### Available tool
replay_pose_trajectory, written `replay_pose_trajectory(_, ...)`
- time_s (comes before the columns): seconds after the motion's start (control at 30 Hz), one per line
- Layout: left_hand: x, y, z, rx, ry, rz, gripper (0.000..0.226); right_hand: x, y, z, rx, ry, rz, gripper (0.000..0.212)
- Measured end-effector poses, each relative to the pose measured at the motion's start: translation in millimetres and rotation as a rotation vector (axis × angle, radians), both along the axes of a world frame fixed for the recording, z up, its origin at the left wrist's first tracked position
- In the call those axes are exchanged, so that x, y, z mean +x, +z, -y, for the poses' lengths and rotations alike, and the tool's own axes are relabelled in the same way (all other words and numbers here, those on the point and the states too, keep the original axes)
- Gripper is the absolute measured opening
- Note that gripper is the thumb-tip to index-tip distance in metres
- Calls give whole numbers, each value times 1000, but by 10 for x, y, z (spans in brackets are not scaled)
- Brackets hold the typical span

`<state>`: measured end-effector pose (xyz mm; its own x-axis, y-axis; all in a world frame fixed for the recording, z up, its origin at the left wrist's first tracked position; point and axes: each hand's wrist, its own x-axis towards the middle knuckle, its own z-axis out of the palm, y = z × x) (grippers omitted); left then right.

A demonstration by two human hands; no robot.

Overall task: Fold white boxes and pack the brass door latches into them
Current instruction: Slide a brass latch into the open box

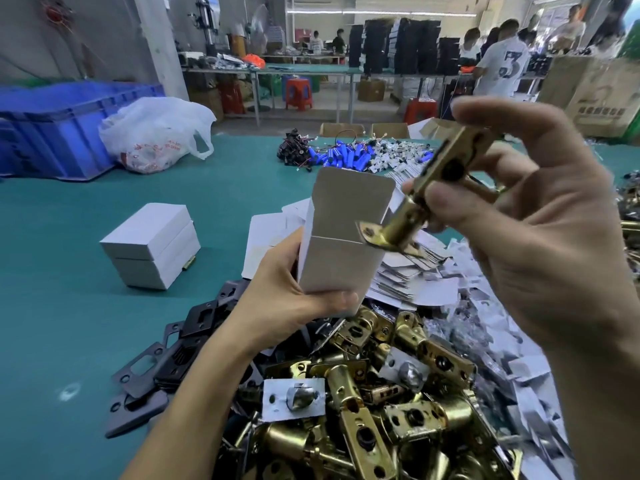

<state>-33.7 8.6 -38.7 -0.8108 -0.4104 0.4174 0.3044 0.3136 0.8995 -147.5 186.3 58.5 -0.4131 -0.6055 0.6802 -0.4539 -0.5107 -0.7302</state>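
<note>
My left hand (277, 303) grips a folded white box (341, 244) upright, its top flap standing open. My right hand (526, 233) pinches a brass door latch (426, 192) tilted down, and its faceplate end touches the box's open top edge at the right. A heap of brass latches (381, 393) lies below my hands on the green table (69, 306). Two closed white boxes (152, 249) are stacked to the left. Flat unfolded white boxes (408, 275) lie in a pile behind the held box.
Dark strike plates (162, 358) lie left of the latch heap. Small white packets (512, 358) are spread at the right. Farther back sit blue cylinders with wires (346, 155), a white plastic bag (156, 133) and a blue crate (62, 126). People work at distant tables.
</note>
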Motion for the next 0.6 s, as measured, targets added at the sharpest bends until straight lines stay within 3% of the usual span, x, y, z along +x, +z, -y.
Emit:
replay_pose_trajectory(0.17,8,8,-8,29,-22,23,45,25,114,228,-20,-162,-266,46)
replay_pose_trajectory(0.4,23,-8,4,94,-43,29,46,12,-7,391,111,-277,-228,42)
replay_pose_trajectory(0.6,11,-33,20,111,-19,31,46,-55,-14,457,305,-265,-365,39)
